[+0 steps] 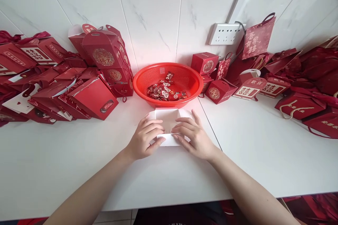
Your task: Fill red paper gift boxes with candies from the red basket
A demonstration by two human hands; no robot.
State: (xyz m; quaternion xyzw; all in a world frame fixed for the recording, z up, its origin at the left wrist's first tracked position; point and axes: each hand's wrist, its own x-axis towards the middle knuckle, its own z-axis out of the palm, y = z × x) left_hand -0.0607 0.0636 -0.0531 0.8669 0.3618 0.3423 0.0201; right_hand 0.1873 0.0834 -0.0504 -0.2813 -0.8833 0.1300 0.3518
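left hand (146, 137), right hand (194, 137), each grip holding an open white box (168, 122), red bag (260, 35) reading 吾家有囍

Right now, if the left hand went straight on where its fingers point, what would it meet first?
Probably the right hand, facing it across the white box; depth is hard to judge.

Two bare hands (145, 136); one open white cardboard box (170, 140); one red plastic basket (192, 82); one white socket strip (224, 35); many red cardboard boxes (104, 56).
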